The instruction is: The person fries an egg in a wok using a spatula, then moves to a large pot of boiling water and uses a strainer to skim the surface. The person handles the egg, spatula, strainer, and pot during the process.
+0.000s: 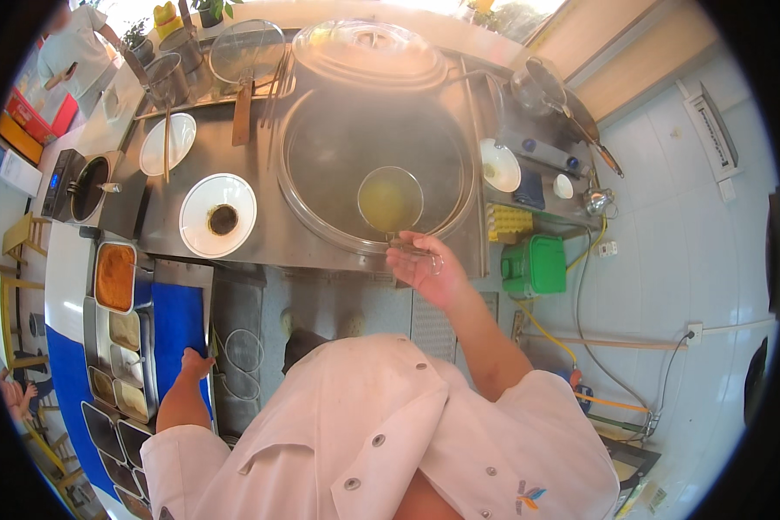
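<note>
My right hand [422, 263] grips the handle of a round metal ladle or strainer [390, 198] over the near side of a large round steaming pot [286, 188]. Something yellowish-green shows in its bowl; whether liquid or solid, I cannot tell. At the left, my left hand [198, 363] rests on the edge of a blue-covered counter [177, 318], with nothing seen in it. Left of the pot, a wide-rimmed white bowl [195, 224] has dark sauce in its centre. A second white bowl [159, 143] has chopsticks [167, 146] across it.
Behind the pot leans a steaming round lid [370, 55]. A skimmer with a wooden handle [241, 120] lies left of it. Food pans, one with orange-red paste [115, 276], line the left counter. A green bin [536, 266] stands right. Another person [75, 55] holds a phone.
</note>
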`<action>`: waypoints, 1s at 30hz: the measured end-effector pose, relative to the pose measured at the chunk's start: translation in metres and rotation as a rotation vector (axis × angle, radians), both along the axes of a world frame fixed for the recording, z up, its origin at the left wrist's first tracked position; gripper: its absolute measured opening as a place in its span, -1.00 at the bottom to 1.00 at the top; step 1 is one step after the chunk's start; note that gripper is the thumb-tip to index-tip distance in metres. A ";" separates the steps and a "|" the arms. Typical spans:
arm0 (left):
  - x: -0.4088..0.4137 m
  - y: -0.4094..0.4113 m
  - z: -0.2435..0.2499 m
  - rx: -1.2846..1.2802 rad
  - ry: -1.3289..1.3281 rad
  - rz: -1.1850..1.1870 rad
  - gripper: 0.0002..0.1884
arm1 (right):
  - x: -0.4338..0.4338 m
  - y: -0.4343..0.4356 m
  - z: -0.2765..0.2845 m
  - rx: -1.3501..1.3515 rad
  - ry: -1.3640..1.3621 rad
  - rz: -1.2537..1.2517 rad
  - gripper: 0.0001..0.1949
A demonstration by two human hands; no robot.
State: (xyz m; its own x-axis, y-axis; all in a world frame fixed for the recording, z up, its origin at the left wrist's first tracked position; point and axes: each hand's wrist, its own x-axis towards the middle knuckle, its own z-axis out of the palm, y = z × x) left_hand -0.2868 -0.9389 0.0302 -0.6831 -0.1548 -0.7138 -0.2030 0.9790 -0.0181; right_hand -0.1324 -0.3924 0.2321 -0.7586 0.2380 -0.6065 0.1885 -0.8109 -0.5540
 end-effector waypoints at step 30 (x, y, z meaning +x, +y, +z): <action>0.003 -0.011 -0.012 -0.006 0.026 -0.024 -0.15 | 0.040 0.023 0.013 0.082 -0.040 -0.082 -0.73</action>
State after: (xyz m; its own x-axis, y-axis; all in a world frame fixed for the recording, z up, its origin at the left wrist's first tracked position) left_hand -0.2843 -0.9496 0.0182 -0.7053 -0.1424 -0.6945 -0.1799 0.9835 -0.0189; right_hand -0.0926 -0.3689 0.2451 -0.7102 0.3485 -0.6117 0.1462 -0.7770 -0.6123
